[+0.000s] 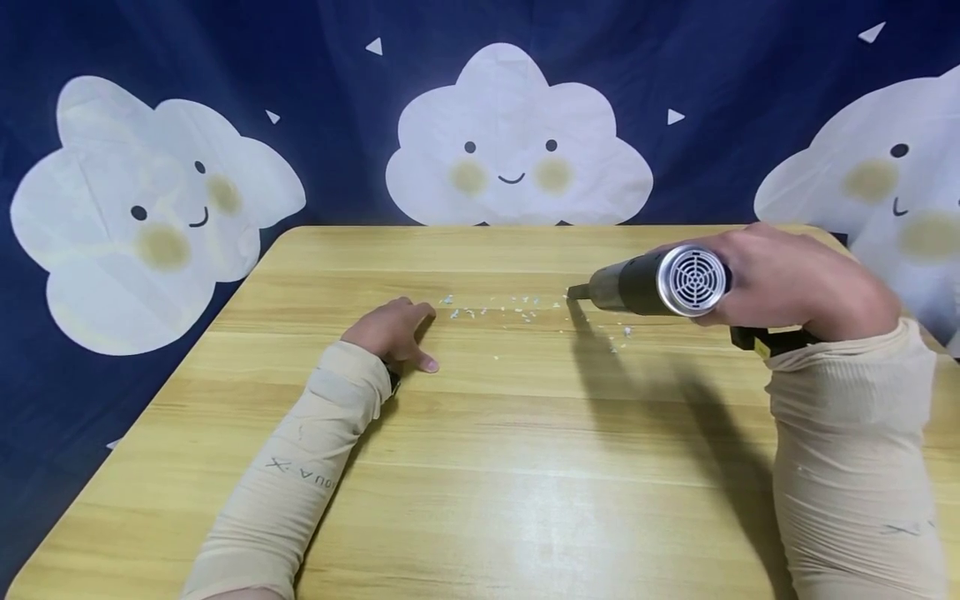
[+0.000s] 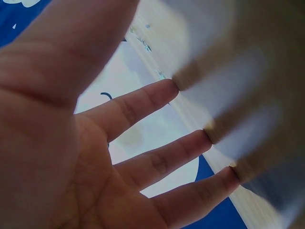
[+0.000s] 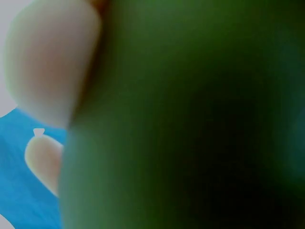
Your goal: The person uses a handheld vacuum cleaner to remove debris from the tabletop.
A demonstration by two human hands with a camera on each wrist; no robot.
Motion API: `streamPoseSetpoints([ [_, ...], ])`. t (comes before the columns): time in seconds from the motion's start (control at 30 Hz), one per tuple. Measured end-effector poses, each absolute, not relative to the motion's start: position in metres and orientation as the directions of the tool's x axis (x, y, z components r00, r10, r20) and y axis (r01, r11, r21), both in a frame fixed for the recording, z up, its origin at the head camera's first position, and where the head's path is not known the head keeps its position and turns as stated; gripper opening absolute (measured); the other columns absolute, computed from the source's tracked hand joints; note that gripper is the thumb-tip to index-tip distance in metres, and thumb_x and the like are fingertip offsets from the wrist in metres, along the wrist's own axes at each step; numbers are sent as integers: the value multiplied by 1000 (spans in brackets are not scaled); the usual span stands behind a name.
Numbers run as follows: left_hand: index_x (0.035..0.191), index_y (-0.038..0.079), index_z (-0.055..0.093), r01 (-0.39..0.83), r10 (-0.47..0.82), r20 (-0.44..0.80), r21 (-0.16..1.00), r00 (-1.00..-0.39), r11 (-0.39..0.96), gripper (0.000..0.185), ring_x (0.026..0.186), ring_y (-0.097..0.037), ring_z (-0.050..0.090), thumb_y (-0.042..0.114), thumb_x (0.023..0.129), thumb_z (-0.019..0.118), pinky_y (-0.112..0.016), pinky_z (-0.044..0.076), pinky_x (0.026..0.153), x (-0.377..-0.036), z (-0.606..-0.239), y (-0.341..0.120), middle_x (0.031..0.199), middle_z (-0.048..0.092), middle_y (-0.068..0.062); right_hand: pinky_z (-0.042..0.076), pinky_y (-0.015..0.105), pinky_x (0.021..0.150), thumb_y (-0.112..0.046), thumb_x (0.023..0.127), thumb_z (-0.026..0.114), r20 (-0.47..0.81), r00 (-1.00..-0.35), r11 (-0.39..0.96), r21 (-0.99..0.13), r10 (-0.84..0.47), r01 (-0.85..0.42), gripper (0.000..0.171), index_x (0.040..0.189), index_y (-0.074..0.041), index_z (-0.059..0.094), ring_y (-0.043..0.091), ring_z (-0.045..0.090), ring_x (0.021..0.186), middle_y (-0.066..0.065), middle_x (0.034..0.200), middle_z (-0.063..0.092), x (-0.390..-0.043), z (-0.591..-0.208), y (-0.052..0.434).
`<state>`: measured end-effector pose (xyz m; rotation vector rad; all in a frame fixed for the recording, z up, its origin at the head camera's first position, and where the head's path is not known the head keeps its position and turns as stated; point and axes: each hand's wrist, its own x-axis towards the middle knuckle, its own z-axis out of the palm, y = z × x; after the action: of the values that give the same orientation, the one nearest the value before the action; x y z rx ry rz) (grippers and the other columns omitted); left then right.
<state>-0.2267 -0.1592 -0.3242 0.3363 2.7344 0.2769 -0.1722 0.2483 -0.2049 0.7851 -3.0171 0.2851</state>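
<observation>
Handheld vacuum (image 1: 648, 285), one: dark cylindrical body, silver-rimmed round grille at the near end, narrow dark nozzle at the far end. We find it on the right side of the surface (image 1: 517, 442), its nozzle pointing left beside the scraps; whether the tip touches the wood we cannot tell.

Scraps (image 1: 517, 310), many: tiny, white and pale blue, strewn in a loose band between left hand and nozzle, a few nearer the grille end.

Right hand (image 1: 802, 279): curled round the vacuum's body, gripping it; most fingers hidden from us. Left hand (image 1: 393, 333): fingers spread, tips touching the surface at the band's left end.

Obscured: in the right wrist view, a dark, blurred mass fills most of the frame, with two fingertips at its edge. Both sleeves (image 1: 288, 475) we see cut off below.
</observation>
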Motion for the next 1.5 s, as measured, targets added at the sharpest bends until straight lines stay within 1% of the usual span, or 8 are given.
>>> streamPoseSetpoints([
  [0.17, 145, 13, 43, 199, 272, -332, 238, -903, 951, 91, 118, -34, 49, 39, 69, 87, -48, 42, 98, -226, -323, -159, 130, 48, -16, 43, 34, 57, -17, 62, 83, 61, -879, 864, -161, -473, -477, 32, 89, -16, 65, 14, 52, 61, -7, 69, 58, -173, -205, 251],
  [0.3, 145, 13, 43, 194, 268, -336, 238, -903, 952, 91, 119, -34, 48, 39, 70, 87, -49, 41, 98, -226, -323, -159, 131, 47, -16, 44, 35, 57, -18, 63, 83, 65, -879, 863, -170, -472, -476, 36, 94, -14, 66, 14, 53, 60, -6, 67, 58, -173, -205, 251],
  [0.4, 146, 13, 42, 195, 269, -335, 239, -903, 951, 91, 120, -34, 48, 39, 70, 86, -49, 41, 98, -225, -324, -159, 132, 47, -17, 44, 34, 57, -17, 63, 83, 68, -872, 853, -183, -486, -489, 36, 94, -12, 66, 13, 53, 59, -6, 66, 58, -175, -207, 251],
  [0.5, 146, 13, 42, 199, 272, -333, 238, -903, 951, 91, 120, -34, 48, 39, 70, 86, -49, 41, 98, -224, -323, -160, 132, 47, -17, 43, 32, 56, -14, 62, 83, 65, -862, 839, -203, -503, -505, 33, 89, -11, 65, 13, 52, 58, -5, 69, 58, -177, -208, 252],
  [0.73, 145, 13, 43, 196, 269, -334, 238, -903, 951, 91, 119, -34, 49, 40, 70, 86, -48, 42, 98, -225, -325, -160, 130, 48, -16, 42, 32, 54, -13, 63, 83, 49, -878, 855, -207, -476, -475, 37, 96, -10, 65, 13, 53, 55, -4, 71, 60, -179, -208, 250],
  [1.03, 146, 12, 42, 201, 271, -341, 227, -900, 953, 91, 120, -34, 48, 39, 70, 86, -48, 41, 98, -225, -323, -159, 131, 47, -17, 42, 32, 56, -14, 62, 84, 58, -867, 844, -207, -495, -495, 38, 95, -9, 66, 13, 52, 59, -4, 74, 61, -181, -209, 251],
  [1.27, 146, 11, 42, 209, 277, -336, 224, -900, 952, 91, 120, -35, 48, 39, 71, 86, -49, 41, 99, -224, -323, -159, 131, 47, -18, 44, 31, 55, -13, 63, 83, 58, -855, 826, -230, -516, -514, 35, 93, -10, 65, 11, 54, 52, -6, 65, 59, -179, -208, 249],
  [1.5, 145, 11, 42, 210, 275, -330, 221, -903, 952, 90, 120, -35, 48, 38, 71, 86, -49, 41, 98, -223, -321, -159, 131, 48, -18, 43, 31, 55, -13, 62, 83, 77, -848, 822, -212, -525, -528, 32, 89, -11, 64, 11, 53, 55, -6, 67, 59, -180, -209, 248],
])
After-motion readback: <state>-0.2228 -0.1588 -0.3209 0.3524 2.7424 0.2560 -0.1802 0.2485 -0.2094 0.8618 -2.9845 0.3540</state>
